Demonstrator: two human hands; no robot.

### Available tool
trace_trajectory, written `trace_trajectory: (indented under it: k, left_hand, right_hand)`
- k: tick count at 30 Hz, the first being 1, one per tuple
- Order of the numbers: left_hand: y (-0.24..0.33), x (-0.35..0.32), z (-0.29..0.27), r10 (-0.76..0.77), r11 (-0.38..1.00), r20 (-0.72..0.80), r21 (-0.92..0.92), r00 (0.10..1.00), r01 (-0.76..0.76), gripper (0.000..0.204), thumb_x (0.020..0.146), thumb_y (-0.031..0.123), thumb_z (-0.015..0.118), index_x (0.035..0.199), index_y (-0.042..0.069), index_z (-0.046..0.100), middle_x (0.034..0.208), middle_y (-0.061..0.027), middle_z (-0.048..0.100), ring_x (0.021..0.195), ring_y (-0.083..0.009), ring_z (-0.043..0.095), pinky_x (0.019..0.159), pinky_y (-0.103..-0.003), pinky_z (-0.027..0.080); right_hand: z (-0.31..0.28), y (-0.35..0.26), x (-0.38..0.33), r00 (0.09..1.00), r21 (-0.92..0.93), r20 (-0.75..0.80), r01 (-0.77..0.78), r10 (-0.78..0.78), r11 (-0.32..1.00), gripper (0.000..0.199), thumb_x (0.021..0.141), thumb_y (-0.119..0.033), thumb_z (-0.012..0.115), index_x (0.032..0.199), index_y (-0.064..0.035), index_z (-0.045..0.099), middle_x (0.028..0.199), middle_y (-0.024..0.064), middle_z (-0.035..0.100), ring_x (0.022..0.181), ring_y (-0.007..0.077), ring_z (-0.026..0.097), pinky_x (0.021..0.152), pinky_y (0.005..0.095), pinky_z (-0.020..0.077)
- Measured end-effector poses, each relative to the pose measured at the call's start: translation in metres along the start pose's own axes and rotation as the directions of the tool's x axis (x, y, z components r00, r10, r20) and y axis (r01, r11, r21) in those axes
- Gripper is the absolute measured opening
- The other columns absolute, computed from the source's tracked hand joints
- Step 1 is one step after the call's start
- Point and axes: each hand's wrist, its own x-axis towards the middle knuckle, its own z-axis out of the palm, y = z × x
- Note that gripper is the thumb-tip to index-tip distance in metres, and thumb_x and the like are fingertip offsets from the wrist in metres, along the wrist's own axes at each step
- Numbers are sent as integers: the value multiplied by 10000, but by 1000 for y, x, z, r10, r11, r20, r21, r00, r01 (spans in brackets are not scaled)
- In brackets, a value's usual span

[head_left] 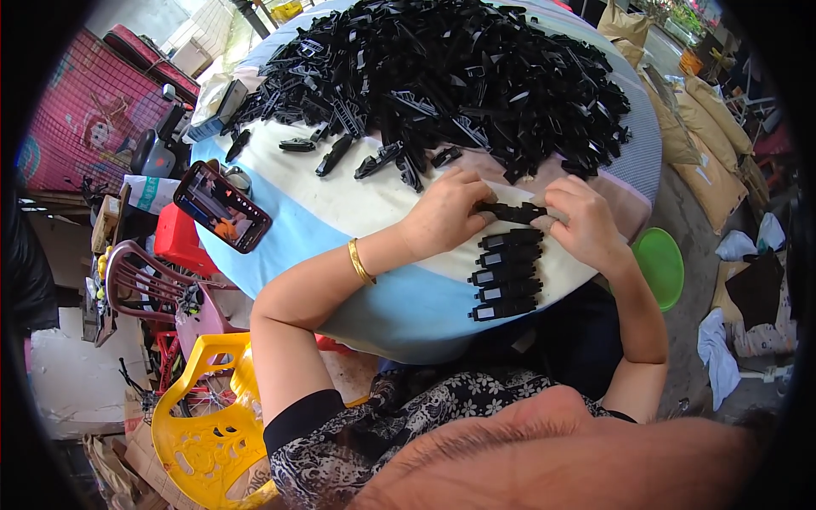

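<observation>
A gold bangle (359, 262) circles the left wrist (forearms bare), above a dark, seemingly floral-patterned short-sleeved top (357, 433).

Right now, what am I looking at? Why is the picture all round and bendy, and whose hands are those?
The picture comes from a small camera worn on a person's head, looking down. Its very wide lens bends straight edges near the rim, so everything looks round. The two bare arms coming up from below belong to that person. The left hand and the right hand together hold one black plastic piece. Just below it, a neat row of the same pieces lies on the round table, which has a blue and white cloth. Further back sits a big heap of black parts. A phone with a lit screen lies at the table's left edge.
</observation>
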Motion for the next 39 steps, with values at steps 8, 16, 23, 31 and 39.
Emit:
trace_trajectory:
  k: [8, 16, 23, 31, 39]
  left_hand:
    - [-1, 3, 5, -9, 998, -17, -58, 1000, 8, 147, 698, 23, 679, 836, -6, 636, 830, -106, 588, 825, -290, 541, 714, -368, 474]
    - [-1, 11, -5, 51, 997, 163, -63, 985, -41, 211, 663, 40, 703, 866, 11, 658, 839, -93, 593, 886, -288, 548, 774, -371, 465]
    - [-38, 10, -52, -123, 849, -158, 494, 980, 186, 233, 706, 95, 657, 935, 54, 650, 995, -116, 545, 956, -321, 514, 844, -391, 455]
    - [-41, 5, -48, 20, 669, -37, 743, 999, 14, 116, 702, 60, 623, 811, 99, 627, 932, -80, 539, 925, -242, 504, 745, -344, 404]
    - [-18, 2, -25, 294, 632, 17, 746, 956, -208, 107, 734, 148, 573, 828, 99, 568, 906, -44, 520, 917, -216, 475, 756, -324, 359]
  right_hand:
    - [0, 1, 1, 999, -20, 41, 12, -11, 1000, 143, 631, 21, 602, 772, 0, 601, 765, 92, 548, 771, 278, 547, 670, 367, 466]
    - [2, -3, 3, 984, 193, 162, -107, 76, 975, 136, 626, 6, 596, 762, 8, 598, 732, 109, 539, 717, 275, 545, 621, 347, 451]
    - [-15, 34, -1, 958, -179, -270, -145, 93, 973, 294, 661, 59, 561, 935, -5, 645, 893, 111, 585, 855, 295, 564, 732, 355, 482]
    - [1, 59, -2, 982, -317, -142, -161, 121, 935, 197, 712, -4, 629, 909, 1, 641, 910, 91, 574, 897, 281, 563, 765, 377, 480]
    - [13, 12, 1, 928, 677, 8, -279, 372, 681, 467, 773, 82, 634, 1218, -14, 530, 867, 5, 532, 793, 71, 554, 730, 202, 487]
